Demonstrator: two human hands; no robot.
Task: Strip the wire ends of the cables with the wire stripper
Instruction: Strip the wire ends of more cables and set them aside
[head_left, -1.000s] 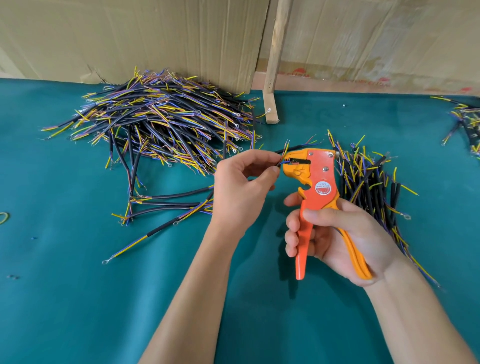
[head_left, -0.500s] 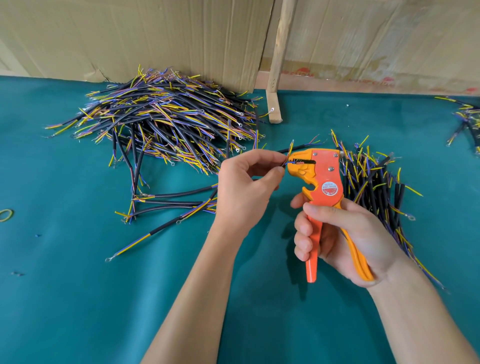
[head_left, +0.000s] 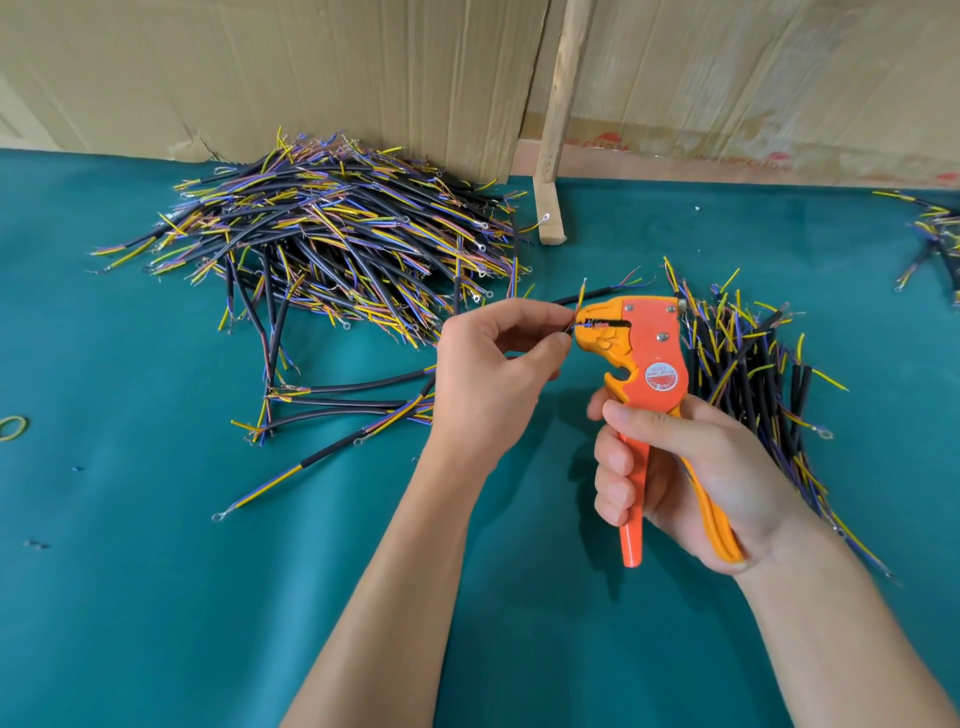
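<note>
Left hand (head_left: 488, 374): thumb and forefinger pinch a thin wire end, feeding it into the mouth of the wire stripper (head_left: 644, 358) so the blades can bite.
Right hand (head_left: 670, 467): fingers wrapped round both stripper handles, positioned to squeeze.
Held cable (head_left: 597, 297): its black sheath runs behind the stripper head.
Large cable pile (head_left: 332, 244): left of the stripper, beyond it.
Smaller bundle (head_left: 748, 364): just right of the stripper, probably sorted apart.
</note>
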